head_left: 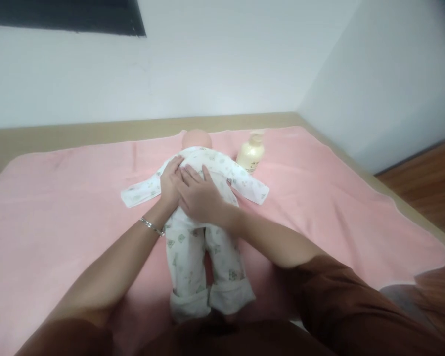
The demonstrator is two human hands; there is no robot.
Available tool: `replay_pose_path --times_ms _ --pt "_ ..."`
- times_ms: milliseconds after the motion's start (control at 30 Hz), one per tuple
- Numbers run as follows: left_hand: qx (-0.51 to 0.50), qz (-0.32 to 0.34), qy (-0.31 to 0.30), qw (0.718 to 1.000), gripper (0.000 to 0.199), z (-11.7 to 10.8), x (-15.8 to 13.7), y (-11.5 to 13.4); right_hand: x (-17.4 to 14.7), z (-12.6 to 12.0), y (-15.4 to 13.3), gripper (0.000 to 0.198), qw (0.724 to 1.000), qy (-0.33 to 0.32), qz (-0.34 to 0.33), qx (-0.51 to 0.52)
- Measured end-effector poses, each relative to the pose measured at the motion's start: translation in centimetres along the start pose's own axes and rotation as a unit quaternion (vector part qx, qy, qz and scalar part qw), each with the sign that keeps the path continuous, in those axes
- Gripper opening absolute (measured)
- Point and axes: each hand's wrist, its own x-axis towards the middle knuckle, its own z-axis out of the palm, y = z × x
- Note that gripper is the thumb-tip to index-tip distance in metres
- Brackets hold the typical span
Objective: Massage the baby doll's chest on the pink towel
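A baby doll (187, 252) in a white outfit with small green prints lies stretched out, its round bald head at the far end and its sleeves spread to both sides. Trouser cuffs are rolled up at the near end. On the left side of its torso rests my left hand (169, 183), fingers extended along the cloth and partly covered by the other hand. My right hand (200, 195) lies over the middle of the torso with its fingers spread, their tips touching my left hand. Which way the doll faces, I cannot tell.
A pink blanket (77, 198) lies under the doll on a beige surface (96, 131). Beside the doll's right-hand sleeve stands a pale yellow bottle (250, 154). White walls (222, 64) rise behind and to the right, with wooden flooring (430, 178) at far right.
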Motion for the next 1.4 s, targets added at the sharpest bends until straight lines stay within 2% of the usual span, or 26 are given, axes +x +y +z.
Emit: replay_pose_path --times_ms 67,167,233,300,400,533,600,700,800,900,1000,1100,1267,1400 --pt "-0.002 0.002 0.006 1.000 0.043 0.0 -0.1 0.1 1.1 -0.4 2.6 0.053 0.999 -0.014 0.001 0.042" --pt "0.010 0.012 0.014 1.000 0.044 0.2 -0.2 0.2 2.7 -0.6 6.6 0.050 0.995 -0.007 0.072 0.074" --pt "0.018 0.018 0.013 1.000 0.044 0.2 -0.2 0.2 3.2 -0.6 7.8 0.052 0.991 -0.003 0.107 0.077" --pt "0.019 0.020 0.014 1.000 0.045 0.3 -0.1 0.1 3.2 -0.6 7.3 0.055 0.987 0.000 0.148 0.060" --pt "0.008 0.017 0.021 1.000 0.045 0.2 0.0 0.0 2.1 -0.5 4.1 0.059 0.978 0.005 0.208 0.004" --pt "-0.018 -0.005 0.024 1.000 0.045 0.2 0.0 -0.2 0.7 -0.3 0.7 0.058 0.993 -0.009 0.116 -0.013" --pt "-0.021 -0.007 0.027 0.999 0.045 0.2 0.0 -0.2 0.8 -0.3 1.0 0.055 0.996 -0.009 0.089 0.002" --pt "-0.008 0.006 0.028 1.000 0.045 0.2 0.0 -0.2 1.9 -0.4 3.6 0.053 0.996 -0.013 0.085 0.036" --pt "0.007 0.009 0.025 1.000 0.044 0.3 0.0 -0.2 3.1 -0.3 6.4 0.056 0.991 -0.011 0.121 0.052" --pt "0.040 0.016 0.010 0.999 0.045 0.2 0.0 -0.1 3.5 -0.2 7.6 0.062 0.986 0.003 0.155 0.056" --pt "0.083 0.030 -0.042 0.995 0.056 0.1 0.1 0.1 3.2 -0.2 6.9 0.066 0.978 0.022 0.206 0.031" --pt "0.120 0.042 -0.085 0.988 0.066 0.1 -0.1 0.7 2.7 -0.2 5.0 0.064 0.967 0.025 0.251 -0.021" --pt "0.221 0.026 -0.060 0.973 0.056 0.5 -1.3 2.4 2.1 -0.7 3.1 0.055 0.973 -0.002 0.215 -0.082" --pt "0.250 0.059 -0.053 0.965 0.052 1.2 -2.7 3.9 2.7 -1.0 5.1 0.047 0.982 -0.013 0.186 -0.035"
